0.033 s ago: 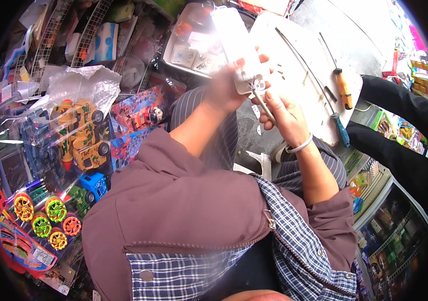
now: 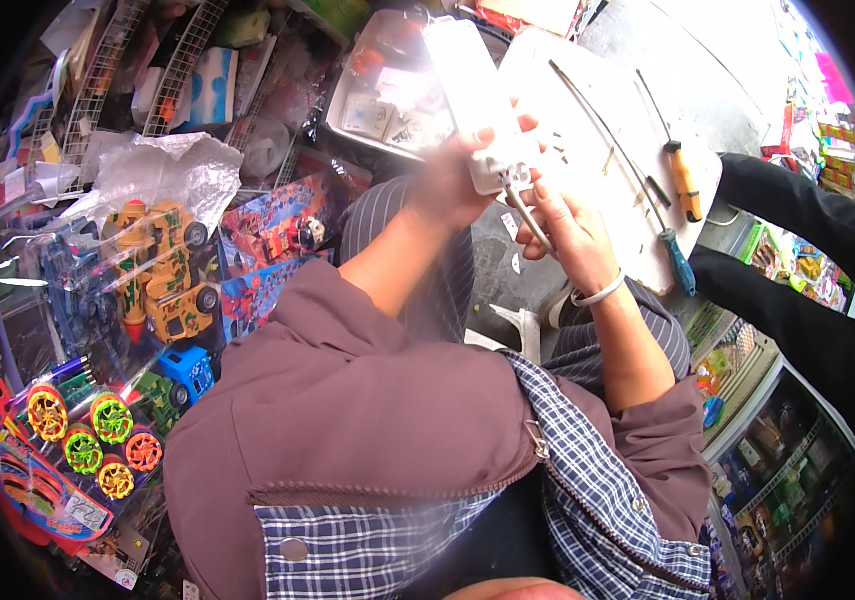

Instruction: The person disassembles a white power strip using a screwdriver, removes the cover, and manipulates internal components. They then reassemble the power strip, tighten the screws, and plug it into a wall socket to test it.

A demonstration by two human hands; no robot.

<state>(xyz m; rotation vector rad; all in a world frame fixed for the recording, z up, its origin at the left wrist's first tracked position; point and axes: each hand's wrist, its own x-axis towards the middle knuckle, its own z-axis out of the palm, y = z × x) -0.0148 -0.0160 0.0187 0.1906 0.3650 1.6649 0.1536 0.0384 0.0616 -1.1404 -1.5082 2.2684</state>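
A long white plastic case that looks like a power strip (image 2: 464, 75) is held up in front of me, tilted away. My left hand (image 2: 450, 188) is closed around its near end, partly blurred by glare. White inner parts and small holes show at that end. A whitish cable (image 2: 530, 217) runs out of it toward me. My right hand (image 2: 569, 228) pinches this cable just below the case. Fingertips of my left hand cover part of the case's middle.
Beyond my hands stands a white board (image 2: 627, 150) with small bits on it, an orange-handled screwdriver (image 2: 684, 180) and a blue-handled one (image 2: 680, 265). A white tray (image 2: 335, 118) holds small packets. Packaged toys (image 2: 172, 280) crowd the left; dark-trousered legs (image 2: 797, 200) stand at right.
The fingers of my right hand have shifted slightly on the cable, and the near end of the case has turned a little. Both hands keep their hold.
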